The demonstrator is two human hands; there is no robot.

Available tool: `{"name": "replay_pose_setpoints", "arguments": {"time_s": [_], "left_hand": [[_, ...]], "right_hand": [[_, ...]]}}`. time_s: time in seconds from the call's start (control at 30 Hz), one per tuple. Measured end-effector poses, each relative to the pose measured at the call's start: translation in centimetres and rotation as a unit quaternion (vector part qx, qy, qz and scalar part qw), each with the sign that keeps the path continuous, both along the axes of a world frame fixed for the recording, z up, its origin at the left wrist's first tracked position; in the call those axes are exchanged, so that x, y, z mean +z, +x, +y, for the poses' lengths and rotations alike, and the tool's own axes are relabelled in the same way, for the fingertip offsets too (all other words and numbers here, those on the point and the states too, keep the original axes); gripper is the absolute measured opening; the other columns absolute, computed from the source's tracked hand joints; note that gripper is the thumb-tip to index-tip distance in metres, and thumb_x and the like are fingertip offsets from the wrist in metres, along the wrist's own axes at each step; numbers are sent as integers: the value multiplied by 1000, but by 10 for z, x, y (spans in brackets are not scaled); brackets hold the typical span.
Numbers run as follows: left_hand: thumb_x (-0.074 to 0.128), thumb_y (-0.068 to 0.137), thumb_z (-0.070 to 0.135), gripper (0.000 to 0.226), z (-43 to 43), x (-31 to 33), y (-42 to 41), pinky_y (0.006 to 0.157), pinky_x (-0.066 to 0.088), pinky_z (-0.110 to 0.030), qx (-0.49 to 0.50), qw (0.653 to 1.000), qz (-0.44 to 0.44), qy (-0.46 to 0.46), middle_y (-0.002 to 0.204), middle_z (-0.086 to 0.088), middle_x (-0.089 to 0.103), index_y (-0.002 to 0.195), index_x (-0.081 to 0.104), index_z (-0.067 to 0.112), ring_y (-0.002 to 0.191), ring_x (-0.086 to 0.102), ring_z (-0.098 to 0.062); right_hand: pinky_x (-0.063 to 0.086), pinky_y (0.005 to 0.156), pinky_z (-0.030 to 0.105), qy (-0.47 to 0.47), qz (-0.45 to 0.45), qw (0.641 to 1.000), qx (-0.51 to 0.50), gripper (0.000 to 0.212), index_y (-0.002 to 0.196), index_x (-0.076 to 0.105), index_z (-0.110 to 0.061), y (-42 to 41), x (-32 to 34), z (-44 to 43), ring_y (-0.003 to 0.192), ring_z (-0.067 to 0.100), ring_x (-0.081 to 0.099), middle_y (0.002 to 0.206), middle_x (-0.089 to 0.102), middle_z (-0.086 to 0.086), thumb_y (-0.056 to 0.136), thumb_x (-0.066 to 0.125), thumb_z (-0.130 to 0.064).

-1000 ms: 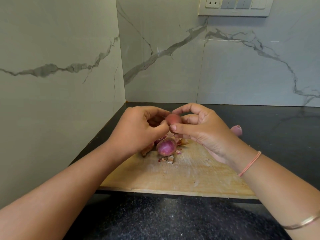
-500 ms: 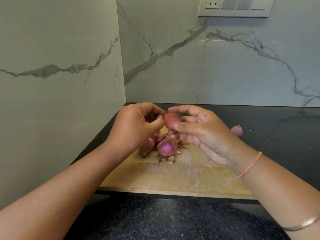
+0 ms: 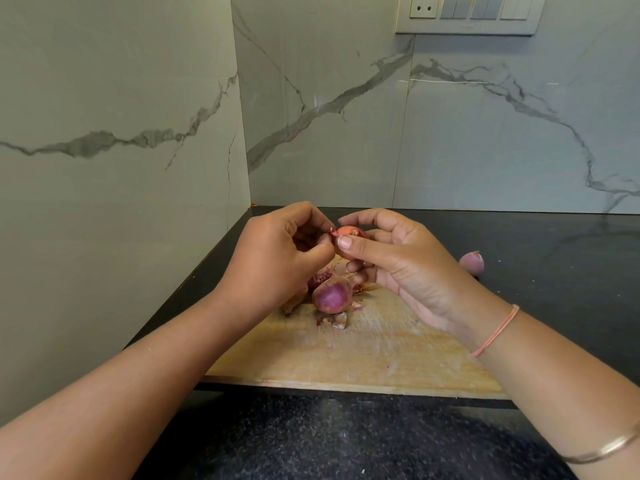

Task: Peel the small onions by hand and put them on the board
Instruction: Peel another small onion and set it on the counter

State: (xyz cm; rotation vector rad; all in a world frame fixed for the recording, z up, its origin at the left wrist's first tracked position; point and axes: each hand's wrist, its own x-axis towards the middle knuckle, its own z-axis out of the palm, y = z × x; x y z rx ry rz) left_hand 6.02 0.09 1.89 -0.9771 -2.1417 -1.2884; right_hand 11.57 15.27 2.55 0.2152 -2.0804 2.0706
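both hands have gone up a little, and a bit of skin now sticks out from the onion. the left hand pinches that skin. the onion is in the air over the far edge of the board, pinched by the right hand. peeled onions and scraps lie near the board's far left corner. a spare onion sits off the board, on the counter. the thin skin could rip off short, i think. a hard tug could pop the smooth onion out, and it might roll away.
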Motion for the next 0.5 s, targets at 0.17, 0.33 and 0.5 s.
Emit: {"name": "replay_pose_setpoints", "arguments": {"time_s": [0.17, 0.33, 0.5], "left_hand": [[66, 84, 13, 9, -1, 0, -3, 56, 49, -14, 35, 999, 12, 0, 68, 11, 62, 81, 64, 21, 62, 59, -3], [66, 85, 15, 6, -2, 0, -5, 58, 52, -21, 67, 998, 2, 3, 70, 10, 64, 82, 65, 21, 65, 60, -5], [65, 86, 15, 10, -5, 1, -10, 54, 48, -15, 99, 995, -15, 8, 67, 12, 62, 81, 64, 23, 64, 57, 0]], "right_hand": [[59, 65, 32, -20, -14, 1000, -2, 35, 112, 51, -7, 2, 3, 0, 69, 23, 67, 97, 69, 17, 82, 67, 1], [57, 62, 29, 8, -13, 1000, 1, 32, 109, 57, -13, 3, 4, 3, 71, 22, 67, 96, 70, 19, 82, 67, 1], [57, 66, 32, 2, -14, 1000, 23, 41, 115, 54, -20, 2, 4, 3, 75, 25, 69, 93, 69, 15, 83, 64, 3]]}}
